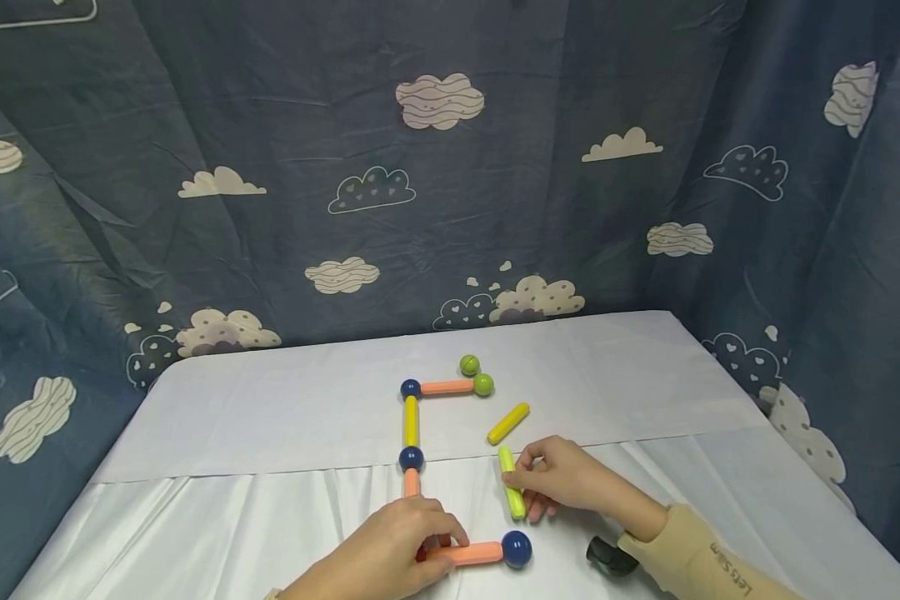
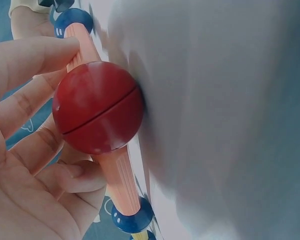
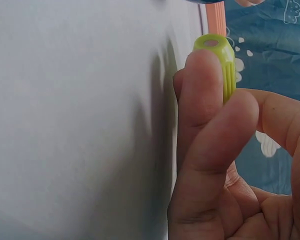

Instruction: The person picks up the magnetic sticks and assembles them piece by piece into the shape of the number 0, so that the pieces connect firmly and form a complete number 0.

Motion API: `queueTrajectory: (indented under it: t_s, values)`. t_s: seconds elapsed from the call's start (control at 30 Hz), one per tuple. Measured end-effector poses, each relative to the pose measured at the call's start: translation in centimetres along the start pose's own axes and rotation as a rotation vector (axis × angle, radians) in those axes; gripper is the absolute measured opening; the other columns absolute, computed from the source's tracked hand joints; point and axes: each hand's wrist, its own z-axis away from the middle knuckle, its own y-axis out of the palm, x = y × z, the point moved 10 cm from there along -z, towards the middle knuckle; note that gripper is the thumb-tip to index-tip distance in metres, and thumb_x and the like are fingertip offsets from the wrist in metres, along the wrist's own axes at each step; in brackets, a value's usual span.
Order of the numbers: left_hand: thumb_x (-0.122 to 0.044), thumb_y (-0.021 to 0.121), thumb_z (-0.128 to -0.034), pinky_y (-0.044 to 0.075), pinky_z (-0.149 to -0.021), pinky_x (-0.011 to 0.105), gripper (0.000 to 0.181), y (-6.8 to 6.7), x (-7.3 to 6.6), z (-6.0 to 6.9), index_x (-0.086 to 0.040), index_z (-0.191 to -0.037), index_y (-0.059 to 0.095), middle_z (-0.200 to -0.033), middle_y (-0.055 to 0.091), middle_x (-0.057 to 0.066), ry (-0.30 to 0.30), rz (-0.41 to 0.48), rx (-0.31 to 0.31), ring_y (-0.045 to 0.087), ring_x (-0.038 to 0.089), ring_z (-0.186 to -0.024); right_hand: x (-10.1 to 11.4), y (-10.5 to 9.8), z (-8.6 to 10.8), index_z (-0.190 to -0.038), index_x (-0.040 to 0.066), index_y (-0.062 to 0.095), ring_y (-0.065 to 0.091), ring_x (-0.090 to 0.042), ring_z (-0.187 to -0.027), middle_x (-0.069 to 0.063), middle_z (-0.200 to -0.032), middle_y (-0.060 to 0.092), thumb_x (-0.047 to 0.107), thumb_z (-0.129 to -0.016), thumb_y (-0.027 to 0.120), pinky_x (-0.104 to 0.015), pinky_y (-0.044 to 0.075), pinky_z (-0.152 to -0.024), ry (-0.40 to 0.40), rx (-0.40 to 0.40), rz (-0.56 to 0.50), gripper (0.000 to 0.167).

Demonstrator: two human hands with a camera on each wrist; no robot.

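My left hand (image 1: 390, 546) holds an orange rod (image 1: 480, 553) beside a red ball (image 2: 97, 107), which the head view mostly hides. At that rod's right end sits a dark blue ball (image 1: 517, 549). From the red ball a second orange rod (image 2: 121, 180) runs away to another blue ball (image 1: 411, 458). The line continues through a yellow rod (image 1: 411, 422), a blue ball (image 1: 410, 389) and an orange rod (image 1: 447, 387) to a green ball (image 1: 483, 384). My right hand (image 1: 562, 477) pinches a yellow-green rod (image 1: 512, 483) low over the table, apart from the chain.
A loose yellow rod (image 1: 508, 423) lies just beyond my right hand. A second green ball (image 1: 469, 364) stands behind the chain's far end. Near the right sleeve is a black object (image 1: 611, 557). White cloth (image 1: 270, 417) covers the table; a cloud-patterned curtain (image 1: 495, 183) hangs behind.
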Motion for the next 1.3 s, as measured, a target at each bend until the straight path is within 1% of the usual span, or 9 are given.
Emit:
queueTrajectory:
  t_s: [0.37,0.87,1.07,1.3]
  values:
    - [-0.019,0.085,-0.0929,0.046,-0.068,0.015,0.021,-0.1,-0.2,0.0,-0.027,-0.112,0.081,-0.087,0.061,-0.02,-0.001,-0.015,0.001,0.049,-0.005,-0.074,0.2,0.7,0.0,-0.092,0.008,0.067,0.063,-0.008,-0.051,-0.003,-0.065,0.074,0.034,-0.1,0.076,-0.023,0.047,-0.052,-0.019,0.033,-0.026,0.029]
    - [-0.021,0.084,-0.0939,0.046,-0.067,0.015,0.02,0.0,-0.2,0.0,-0.027,-0.112,0.081,-0.086,0.061,-0.02,-0.006,-0.008,0.006,0.05,-0.005,-0.072,0.2,1.1,0.3,-0.091,0.009,0.066,0.063,-0.007,-0.05,-0.002,-0.064,0.073,0.033,-0.099,0.077,-0.021,0.048,-0.051,-0.003,0.034,-0.033,0.027]
    - [-0.021,0.084,-0.094,0.046,-0.067,0.015,0.019,-0.1,-0.2,0.0,-0.027,-0.112,0.081,-0.087,0.061,-0.02,-0.002,-0.012,0.003,0.049,-0.005,-0.073,0.0,1.2,0.2,-0.093,0.008,0.067,0.064,-0.007,-0.051,-0.002,-0.064,0.073,0.032,-0.1,0.077,-0.02,0.05,-0.051,0.009,0.044,-0.051,0.027]
    - [-0.021,0.083,-0.0944,0.045,-0.067,0.015,0.019,-0.2,-0.3,0.0,-0.026,-0.113,0.081,-0.086,0.06,-0.02,0.008,-0.017,-0.001,0.049,-0.005,-0.072,0.1,1.5,0.3,-0.094,0.006,0.067,0.065,-0.007,-0.051,-0.004,-0.065,0.074,0.031,-0.1,0.076,-0.02,0.053,-0.051,0.012,0.061,-0.096,0.028]
